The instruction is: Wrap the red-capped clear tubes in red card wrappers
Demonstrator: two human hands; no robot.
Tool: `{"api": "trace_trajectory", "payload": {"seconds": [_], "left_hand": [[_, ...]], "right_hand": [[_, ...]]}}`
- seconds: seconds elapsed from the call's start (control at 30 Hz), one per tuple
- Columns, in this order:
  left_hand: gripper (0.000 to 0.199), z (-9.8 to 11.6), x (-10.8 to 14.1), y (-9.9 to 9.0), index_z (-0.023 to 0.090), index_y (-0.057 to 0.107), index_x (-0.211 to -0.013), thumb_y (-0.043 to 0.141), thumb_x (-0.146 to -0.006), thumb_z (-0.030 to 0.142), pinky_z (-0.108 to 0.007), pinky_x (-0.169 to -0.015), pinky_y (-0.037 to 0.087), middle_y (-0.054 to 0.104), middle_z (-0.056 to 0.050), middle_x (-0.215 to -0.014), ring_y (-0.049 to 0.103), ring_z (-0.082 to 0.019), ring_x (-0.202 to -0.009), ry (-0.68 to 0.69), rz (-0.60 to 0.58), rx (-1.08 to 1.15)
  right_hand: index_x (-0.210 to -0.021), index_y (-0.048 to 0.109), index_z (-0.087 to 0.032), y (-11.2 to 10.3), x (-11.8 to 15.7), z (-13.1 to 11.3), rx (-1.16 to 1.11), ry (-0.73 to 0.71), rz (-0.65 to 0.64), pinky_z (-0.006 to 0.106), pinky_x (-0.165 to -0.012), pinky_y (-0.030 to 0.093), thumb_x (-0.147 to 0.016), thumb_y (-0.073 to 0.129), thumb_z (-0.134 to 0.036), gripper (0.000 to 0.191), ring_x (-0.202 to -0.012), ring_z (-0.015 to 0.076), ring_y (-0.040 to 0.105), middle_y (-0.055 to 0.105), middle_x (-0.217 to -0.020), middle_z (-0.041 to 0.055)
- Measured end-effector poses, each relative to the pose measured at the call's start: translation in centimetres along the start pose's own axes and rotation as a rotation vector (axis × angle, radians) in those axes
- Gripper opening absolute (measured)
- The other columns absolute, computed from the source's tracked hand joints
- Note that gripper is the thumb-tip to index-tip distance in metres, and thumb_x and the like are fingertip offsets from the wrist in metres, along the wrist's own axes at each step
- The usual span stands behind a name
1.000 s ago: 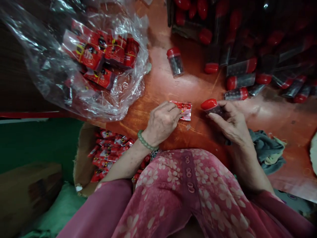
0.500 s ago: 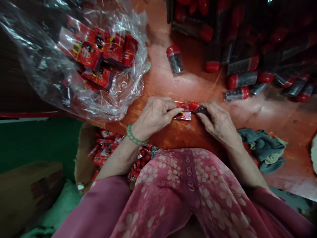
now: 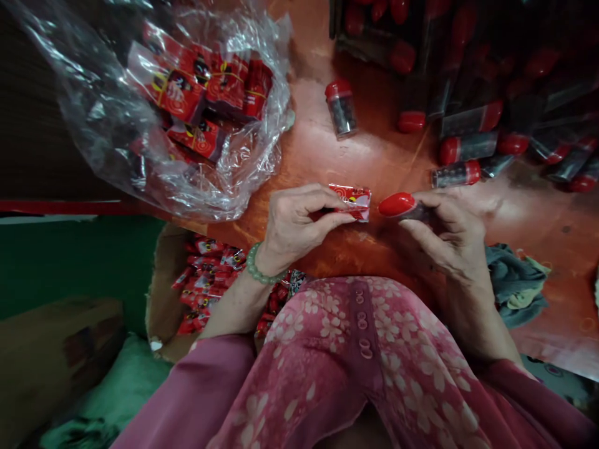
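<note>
In my left hand [image 3: 306, 221], thumb and fingers pinch a small red printed plastic packet [image 3: 359, 198] just above the table. My right hand [image 3: 444, 231] grips a clear tube of dark contents by its body, its rounded red cap [image 3: 397, 204] pointing left at the packet. A small gap separates cap and packet. The tube's far end is hidden in my right fingers. Beyond my hands, one more red-capped tube [image 3: 341, 111] lies by itself on the orange table.
A clear plastic bag [image 3: 224, 196] holding bundled red packets is at the back left. Many red-capped tubes [image 3: 475, 148] are heaped at the right. A crumpled grey-green cloth [image 3: 512, 284] lies right of my right arm. Below the table edge, a cardboard box [image 3: 161, 280] contains red packets.
My right hand has drawn the tube away to the right, so its cap and the packet are now apart. My left hand still holds the packet. The whole view has shifted slightly.
</note>
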State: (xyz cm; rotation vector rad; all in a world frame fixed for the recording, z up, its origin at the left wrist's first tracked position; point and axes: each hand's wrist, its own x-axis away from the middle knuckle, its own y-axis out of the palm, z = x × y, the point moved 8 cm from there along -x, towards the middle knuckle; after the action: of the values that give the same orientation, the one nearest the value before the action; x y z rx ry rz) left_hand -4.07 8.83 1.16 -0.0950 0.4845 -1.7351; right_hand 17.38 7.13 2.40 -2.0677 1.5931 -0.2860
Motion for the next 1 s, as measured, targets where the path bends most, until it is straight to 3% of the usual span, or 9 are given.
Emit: {"api": "trace_trajectory", "payload": {"seconds": [0.1, 0.33, 0.43, 0.6, 1.0], "left_hand": [[0.021, 0.6, 0.5, 0.1, 0.018, 0.079, -0.081, 0.083, -0.080, 0.038, -0.024, -0.069, 0.056, 0.079, -0.004, -0.080, 0.072, -0.013, -0.072, 0.045, 0.006, 0.023], [0.021, 1.0, 1.1, 0.5, 0.017, 0.079, -0.083, 0.084, -0.079, 0.037, -0.023, -0.070, 0.057, 0.079, -0.005, -0.082, 0.072, -0.012, -0.072, 0.071, -0.033, 0.065], [0.018, 1.0, 1.3, 0.8, 0.017, 0.078, -0.083, 0.083, -0.080, 0.035, -0.022, -0.070, 0.057, 0.080, -0.005, -0.083, 0.072, -0.012, -0.072, 0.088, -0.046, 0.049], [0.019, 0.5, 1.9, 1.9, 0.016, 0.078, -0.084, 0.079, -0.085, 0.035, -0.022, -0.066, 0.055, 0.078, -0.005, -0.080, 0.071, -0.012, -0.068, 0.070, -0.125, 0.008], [0.019, -0.3, 2.2, 3.2, 0.015, 0.077, -0.081, 0.076, -0.087, 0.033, -0.022, -0.065, 0.051, 0.075, -0.004, -0.075, 0.067, -0.012, -0.067, -0.014, -0.276, 0.048]], "right_hand": [[-0.117, 0.068, -0.028, 0.4, 0.1, -1.5, -0.005, -0.036, -0.052, 0.034, -0.075, 0.056, -0.092, 0.071, -0.021, 0.026, -0.084, 0.0193, 0.067, 0.073, -0.096, 0.0027], [-0.119, 0.067, -0.019, 1.5, 0.3, -3.3, 0.113, -0.129, -0.195, 0.035, -0.082, 0.059, -0.094, 0.067, -0.017, 0.025, -0.091, 0.0209, 0.070, 0.074, -0.103, 0.0074], [-0.123, 0.067, -0.019, 1.8, 0.5, -3.3, 0.190, -0.125, -0.260, 0.036, -0.082, 0.058, -0.097, 0.064, -0.021, 0.027, -0.092, 0.0223, 0.070, 0.073, -0.104, 0.0092], [-0.130, 0.066, -0.020, 2.4, 0.6, -3.1, 0.307, -0.064, -0.425, 0.033, -0.074, 0.056, -0.101, 0.056, -0.028, 0.031, -0.079, 0.0190, 0.067, 0.070, -0.094, 0.0070], [-0.134, 0.068, -0.023, 3.9, -0.2, -1.8, 0.239, 0.035, -0.743, 0.033, -0.074, 0.049, -0.102, 0.051, -0.029, 0.037, -0.082, 0.0218, 0.067, 0.071, -0.096, 0.0088]]}}
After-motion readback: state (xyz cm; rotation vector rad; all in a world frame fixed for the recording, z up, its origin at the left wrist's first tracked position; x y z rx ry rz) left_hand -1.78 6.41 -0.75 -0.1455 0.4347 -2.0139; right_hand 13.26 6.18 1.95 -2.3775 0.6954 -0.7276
